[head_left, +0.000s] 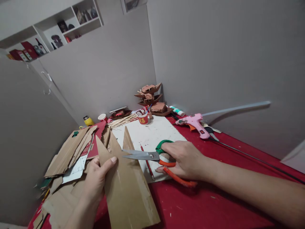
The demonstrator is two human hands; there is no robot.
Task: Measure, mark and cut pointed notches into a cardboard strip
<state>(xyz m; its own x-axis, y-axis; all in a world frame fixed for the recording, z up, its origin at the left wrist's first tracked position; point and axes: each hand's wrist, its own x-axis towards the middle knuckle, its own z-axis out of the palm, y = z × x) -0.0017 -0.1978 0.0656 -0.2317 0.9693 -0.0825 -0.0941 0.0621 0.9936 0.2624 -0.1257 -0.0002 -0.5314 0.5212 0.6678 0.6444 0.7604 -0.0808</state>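
A long piece of brown cardboard point(130, 194), cut into pointed tips at its far end, is gripped by my left hand point(98, 175), thumb on top near the left edge. My right hand point(182, 159) holds scissors point(143, 155) with green and orange handles. Their blades are slightly apart and point left, over the cardboard near the base of the right tip. Beyond and below the blades, a dark red pencil point(147, 163) lies on a white sheet point(158, 133).
Cardboard scraps point(69, 149) are piled at the left. A pink glue gun point(196, 124) with a cord lies at the right. Farther back are a red paper cup point(142, 117), thin sticks point(124, 121), small brown model boats point(150, 95) and a yellow bottle point(88, 121).
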